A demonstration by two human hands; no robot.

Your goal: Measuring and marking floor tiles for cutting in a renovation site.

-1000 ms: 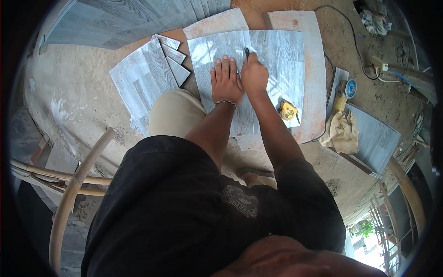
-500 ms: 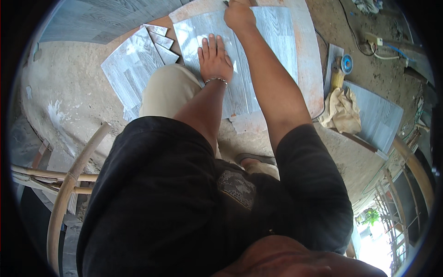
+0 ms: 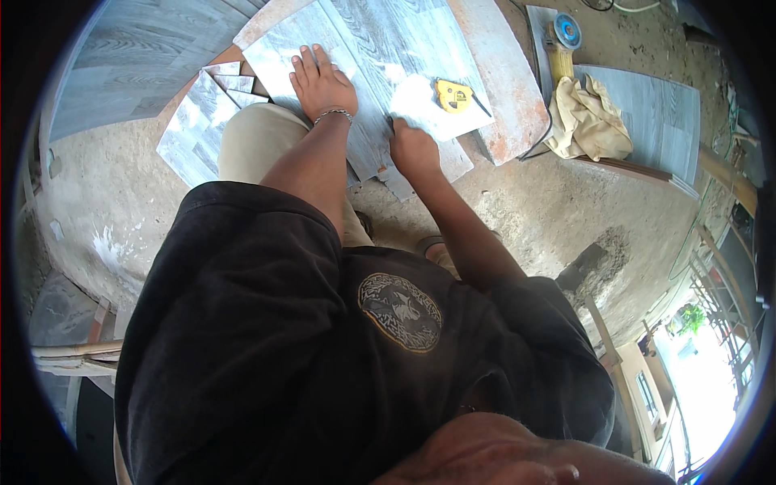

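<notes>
Grey wood-patterned tile boards (image 3: 368,65) lie in front of me. My left hand (image 3: 325,87) rests flat on the left part of them, fingers stretched out. Close to the near edge, my right hand (image 3: 415,149) is closed, its knuckles by the boards; a small dark tip shows at its front, but what it holds is mostly hidden. A yellow tape measure (image 3: 454,95) lies on the tile's right part. Beside it is a thin dark stick (image 3: 481,106). Under the boards is a pale slab (image 3: 517,105) with reddish stains.
An angle grinder (image 3: 567,32) with a blue disc stands at the right, near a tan cloth (image 3: 594,121). Another grey tile (image 3: 659,117) lies beyond the cloth. Cut tile pieces (image 3: 194,121) lie by my left knee; large grey panels (image 3: 145,56) stand at far left.
My right hand has come from the far edge of the tile to its near edge, still closed. The tape measure and stick now show. My left hand stays flat; the view has shifted.
</notes>
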